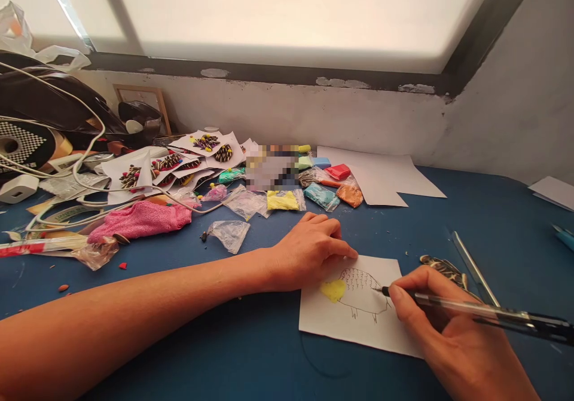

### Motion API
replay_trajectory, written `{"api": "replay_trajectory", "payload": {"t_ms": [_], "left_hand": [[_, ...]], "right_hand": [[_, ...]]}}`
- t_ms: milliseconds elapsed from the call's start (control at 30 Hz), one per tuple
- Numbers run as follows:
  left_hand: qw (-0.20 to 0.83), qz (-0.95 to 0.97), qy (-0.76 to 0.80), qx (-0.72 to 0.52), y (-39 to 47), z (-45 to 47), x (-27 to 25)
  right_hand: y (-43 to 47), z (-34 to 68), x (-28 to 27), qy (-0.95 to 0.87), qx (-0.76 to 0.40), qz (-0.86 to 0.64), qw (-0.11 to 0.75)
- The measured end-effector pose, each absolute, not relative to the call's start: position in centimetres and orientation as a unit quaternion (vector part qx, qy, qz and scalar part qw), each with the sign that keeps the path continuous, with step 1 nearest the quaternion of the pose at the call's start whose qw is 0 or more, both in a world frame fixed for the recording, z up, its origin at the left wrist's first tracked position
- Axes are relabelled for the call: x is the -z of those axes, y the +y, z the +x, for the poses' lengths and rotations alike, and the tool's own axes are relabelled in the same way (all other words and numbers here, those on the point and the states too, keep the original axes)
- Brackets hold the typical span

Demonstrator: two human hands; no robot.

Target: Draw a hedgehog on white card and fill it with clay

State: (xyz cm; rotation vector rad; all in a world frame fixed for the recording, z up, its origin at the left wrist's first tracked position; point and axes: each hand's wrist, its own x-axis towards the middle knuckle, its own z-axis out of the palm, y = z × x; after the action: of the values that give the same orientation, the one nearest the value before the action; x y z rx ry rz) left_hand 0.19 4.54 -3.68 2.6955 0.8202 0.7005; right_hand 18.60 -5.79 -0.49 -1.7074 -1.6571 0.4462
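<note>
White paper makes up the one small sheet (320, 318) lying on the blue table (201, 362), between two bare hands. It bears one ink drawing (362, 296): a rounded body outlined in thin dark line, rows of little scalloped marks across its upper part, two short forked legs below, and one soft-edged yellow patch (332, 291) at the left end. The left hand (309, 248) grips nothing; its fingers bend loosely, apart from any tool, with one fingertip resting at the sheet's top edge. The right hand (452, 329) is clamped on one pen (482, 312) — clear, smooth barrel, black ends — its tip at the right part of the drawing; whether it touches, I cannot tell. Just beyond that hand lie one slim silver rod (475, 269) and a cluster of striped seeds (443, 269), their exact number hidden. Farther back sit one yellow packet (282, 201), one blue packet (321, 197) and one orange packet (350, 193), all in crinkled plastic, and one fuzzy pink cloth (141, 220), left of them — rumpled into a long heap.
</note>
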Motion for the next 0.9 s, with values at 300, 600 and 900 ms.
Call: {"api": "replay_trajectory", "payload": {"t_ms": [300,600,900], "left_hand": [[0.118,0.923,0.282,-0.232,4.56,0.22,3.56],[0.121,0.922,0.281,-0.236,4.48,0.21,3.55],[0.124,0.921,0.283,-0.236,4.54,0.19,3.58]], "right_hand": [[-5.64,18.77,0.74,-0.652,-0.186,-0.646,0.351],[-5.55,18.91,0.76,-0.660,-0.169,-0.651,0.336],[-5.74,18.77,0.64,-0.642,-0.195,-0.648,0.361]]}}
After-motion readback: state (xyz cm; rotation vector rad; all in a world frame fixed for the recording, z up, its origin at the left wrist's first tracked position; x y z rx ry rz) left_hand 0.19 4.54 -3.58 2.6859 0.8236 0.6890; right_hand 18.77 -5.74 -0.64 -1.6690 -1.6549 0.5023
